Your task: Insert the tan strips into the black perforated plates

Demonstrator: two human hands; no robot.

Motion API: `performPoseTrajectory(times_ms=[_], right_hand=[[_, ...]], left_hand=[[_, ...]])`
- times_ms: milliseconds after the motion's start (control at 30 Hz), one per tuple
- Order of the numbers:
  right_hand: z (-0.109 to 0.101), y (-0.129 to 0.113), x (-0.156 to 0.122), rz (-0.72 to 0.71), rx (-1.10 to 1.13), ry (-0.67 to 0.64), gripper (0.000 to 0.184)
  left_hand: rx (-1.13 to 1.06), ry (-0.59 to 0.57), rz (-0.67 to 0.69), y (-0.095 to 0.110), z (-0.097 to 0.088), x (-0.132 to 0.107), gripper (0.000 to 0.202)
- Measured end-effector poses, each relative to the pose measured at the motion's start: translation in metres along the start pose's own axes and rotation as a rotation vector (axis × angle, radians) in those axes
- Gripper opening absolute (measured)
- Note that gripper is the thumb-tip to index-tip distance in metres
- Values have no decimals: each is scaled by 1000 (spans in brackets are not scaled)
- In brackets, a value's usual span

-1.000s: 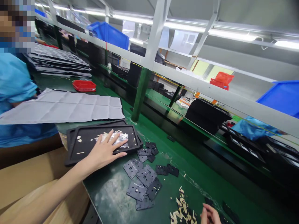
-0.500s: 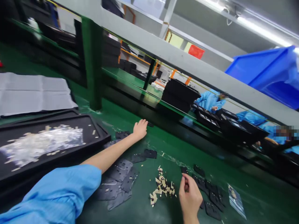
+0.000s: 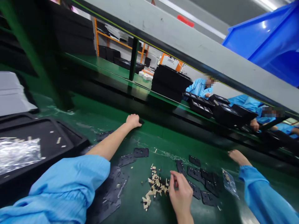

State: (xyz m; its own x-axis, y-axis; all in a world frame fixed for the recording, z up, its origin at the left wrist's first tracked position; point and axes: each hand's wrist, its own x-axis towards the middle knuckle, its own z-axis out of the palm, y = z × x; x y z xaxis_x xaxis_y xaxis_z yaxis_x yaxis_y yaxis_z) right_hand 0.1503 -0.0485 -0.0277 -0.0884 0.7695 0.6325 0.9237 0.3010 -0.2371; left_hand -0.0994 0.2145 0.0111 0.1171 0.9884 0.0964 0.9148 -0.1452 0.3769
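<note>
My left hand reaches to the far side of the green table, its fingers curled on a small black plate that is mostly hidden. Close to me, my right hand is closed in a pinch; whatever lies between the fingertips is too small to make out. Beside it, on the left, is a loose heap of small beige pieces. Black plates with holes lie in a group to its right. More dark plates are piled under my left forearm, with a black plate lying beyond them.
Another person's hand and blue sleeve come in from the right, near a clear plastic bag. Black trays with a bag of pieces stand at left. A green post and blue bin are above.
My left hand has gone from spread fingers to curled ones at the far black plate. The view has turned right. Another person's arm has appeared at the right. My right hand stays pinched near the heap.
</note>
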Motion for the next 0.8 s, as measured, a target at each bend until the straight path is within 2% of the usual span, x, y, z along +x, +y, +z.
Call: performPoseTrajectory(times_ms=[67, 133, 200, 267, 367, 433, 500, 600, 700, 800], right_hand=[[2, 1, 0, 16, 15, -12, 13], [3, 2, 0, 35, 27, -12, 14], [4, 2, 0, 66, 33, -13, 15], [3, 1, 2, 110, 40, -21, 16], [1, -1, 4, 162, 40, -39, 17], [-2, -4, 5, 177, 32, -63, 17], [-5, -10, 7, 180, 42, -113, 17], [-9, -27, 11, 153, 104, -239, 15], [-11, -50, 17, 52, 134, -395, 12], [-8, -70, 28, -66, 60, -503, 10]], left_hand=[[-39, 12, 6, 10, -13, -13, 25], [-105, 36, 34, 24, -26, -37, 26], [-190, 41, 86, 37, -36, -79, 27], [-279, -8, 155, 44, -38, -138, 26], [-522, -203, 298, 42, -23, -238, 20], [-467, -147, 308, 32, -6, -294, 20], [-316, -9, 345, 20, 12, -327, 28], [-101, 121, 376, 7, 26, -336, 32], [33, 113, 351, 6, 24, -320, 33], [78, 69, 328, 7, 11, -299, 39]])
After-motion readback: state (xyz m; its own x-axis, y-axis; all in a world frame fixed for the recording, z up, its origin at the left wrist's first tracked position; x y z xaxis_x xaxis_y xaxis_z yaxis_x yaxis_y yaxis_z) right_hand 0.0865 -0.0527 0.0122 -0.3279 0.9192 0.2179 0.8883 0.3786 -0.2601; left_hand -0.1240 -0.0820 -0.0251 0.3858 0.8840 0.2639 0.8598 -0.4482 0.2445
